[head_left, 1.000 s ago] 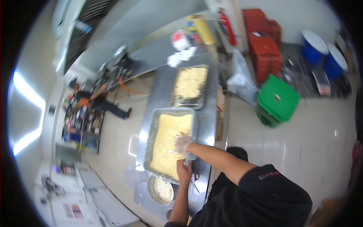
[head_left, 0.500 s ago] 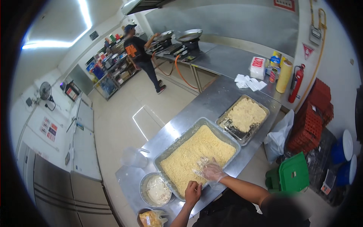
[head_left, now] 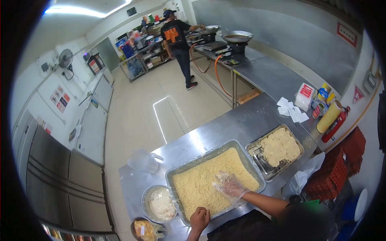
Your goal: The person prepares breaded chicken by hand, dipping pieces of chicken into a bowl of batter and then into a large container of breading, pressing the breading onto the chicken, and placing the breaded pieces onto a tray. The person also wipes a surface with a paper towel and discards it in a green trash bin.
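A grey rectangular tub (head_left: 256, 176) is filled with pale yellow breadcrumbs (head_left: 205, 174). Over the near right part of the crumbs lies my right hand (head_left: 232, 187), in a clear plastic glove, its fingers spread and coated with crumbs. My left hand (head_left: 200, 219) is bare, with its fingers curled at the tub's near rim. Left of the tub stands a round metal bowl (head_left: 148, 203) of whitish batter. A smaller bowl (head_left: 134, 231) with a plastic bag of yellow-orange food sits nearer to me. Beyond the tub's right side is a metal tray (head_left: 258, 160) of pale, crumbly food.
A clear plastic jug (head_left: 143, 161) stands at the steel table's (head_left: 201, 140) left edge. White papers (head_left: 292, 110), a wrapped pack (head_left: 304, 97) and a yellow roll (head_left: 329, 116) lie at the far right. Red crates (head_left: 331, 172) stand beside the table. A person (head_left: 177, 42) stands by the woks.
The whole view has turned, so the room has shifted and tilted in the picture. My right hand stays on the crumbs and my left by the near rim, with little visible change.
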Tool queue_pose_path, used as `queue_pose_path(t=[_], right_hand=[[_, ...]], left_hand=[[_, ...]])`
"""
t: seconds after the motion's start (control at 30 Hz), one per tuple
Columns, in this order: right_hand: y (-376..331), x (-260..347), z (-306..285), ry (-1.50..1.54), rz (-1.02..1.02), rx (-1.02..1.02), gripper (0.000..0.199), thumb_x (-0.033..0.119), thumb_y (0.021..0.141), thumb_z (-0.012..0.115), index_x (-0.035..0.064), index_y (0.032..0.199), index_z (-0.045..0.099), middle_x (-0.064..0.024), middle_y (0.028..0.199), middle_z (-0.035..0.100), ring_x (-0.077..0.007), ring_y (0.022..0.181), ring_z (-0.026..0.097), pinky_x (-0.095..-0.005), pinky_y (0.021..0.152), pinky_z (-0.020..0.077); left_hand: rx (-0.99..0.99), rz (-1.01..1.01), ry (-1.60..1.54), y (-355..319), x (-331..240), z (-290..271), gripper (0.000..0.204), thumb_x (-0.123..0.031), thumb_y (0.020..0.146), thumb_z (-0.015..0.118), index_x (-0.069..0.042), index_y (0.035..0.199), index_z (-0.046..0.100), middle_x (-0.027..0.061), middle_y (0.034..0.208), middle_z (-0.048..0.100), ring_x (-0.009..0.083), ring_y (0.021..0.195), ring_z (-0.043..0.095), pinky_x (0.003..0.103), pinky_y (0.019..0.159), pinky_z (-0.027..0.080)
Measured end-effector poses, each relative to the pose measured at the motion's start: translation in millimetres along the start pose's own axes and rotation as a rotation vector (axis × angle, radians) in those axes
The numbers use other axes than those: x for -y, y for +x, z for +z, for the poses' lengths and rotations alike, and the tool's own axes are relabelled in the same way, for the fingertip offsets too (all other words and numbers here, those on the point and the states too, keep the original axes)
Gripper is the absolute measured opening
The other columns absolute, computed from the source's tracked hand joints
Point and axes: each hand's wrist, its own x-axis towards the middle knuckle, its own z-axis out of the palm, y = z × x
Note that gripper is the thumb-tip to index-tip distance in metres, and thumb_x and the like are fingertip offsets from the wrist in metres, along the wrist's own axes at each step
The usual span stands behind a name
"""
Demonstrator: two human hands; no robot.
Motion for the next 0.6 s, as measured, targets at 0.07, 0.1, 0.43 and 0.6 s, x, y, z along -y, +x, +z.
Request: queue_pose_path(t=[0.07, 0.1, 0.43, 0.6], right_hand=[[6.8, -10.0, -16.8, -0.068, -0.031, 0.012, 0.047, 0.041, 0.092, 0.035, 0.0238, 0.136, 0.037, -0.0101, 0.145, 0.026, -0.0271, 0.136, 0.019, -0.0506, 0.108, 0.0122], [13.3, -13.3, -24.5, -0.139, -0.052, -0.004, 0.054, 0.044, 0.091, 0.038, 0.0178, 0.137, 0.034, -0.0101, 0.144, 0.028, -0.0250, 0.135, 0.021, -0.0495, 0.109, 0.0130], [25.7, -75.1, -32.0, -0.319, -0.022, 0.048, 0.031, 0.022, 0.089, 0.046, 0.0016, 0.113, 0.053, -0.0169, 0.108, 0.057, -0.0303, 0.104, 0.052, -0.0418, 0.084, 0.0429], [45.2, -57.9, -26.2, 0.229, 0.049, -0.066, 0.022, 0.015, 0.088, 0.045, 0.0075, 0.102, 0.060, -0.0209, 0.096, 0.059, -0.0285, 0.086, 0.056, -0.0349, 0.078, 0.0469]], left_hand=[[0.005, -0.039, -0.004, -1.9, -1.7, -0.2, 0.015, -0.016, 0.078, 0.066, -0.006, 0.069, 0.058, 0.0051, 0.075, 0.058, 0.0237, 0.056, 0.058, 0.033, 0.050, 0.047], [0.012, -0.049, -0.004, -0.2, -2.3, -1.7, 0.016, -0.016, 0.077, 0.067, -0.007, 0.068, 0.058, 0.0048, 0.074, 0.058, 0.0233, 0.055, 0.058, 0.033, 0.050, 0.046], [0.054, -0.045, 0.095, 18.9, 3.6, 7.2, 0.020, -0.021, 0.077, 0.067, -0.007, 0.070, 0.054, 0.0101, 0.071, 0.055, 0.0292, 0.061, 0.057, 0.038, 0.053, 0.045], [-0.018, -0.051, 0.012, 7.8, 6.3, -5.2, 0.021, -0.018, 0.076, 0.068, -0.006, 0.065, 0.053, 0.0080, 0.068, 0.054, 0.0263, 0.060, 0.056, 0.035, 0.053, 0.043]])
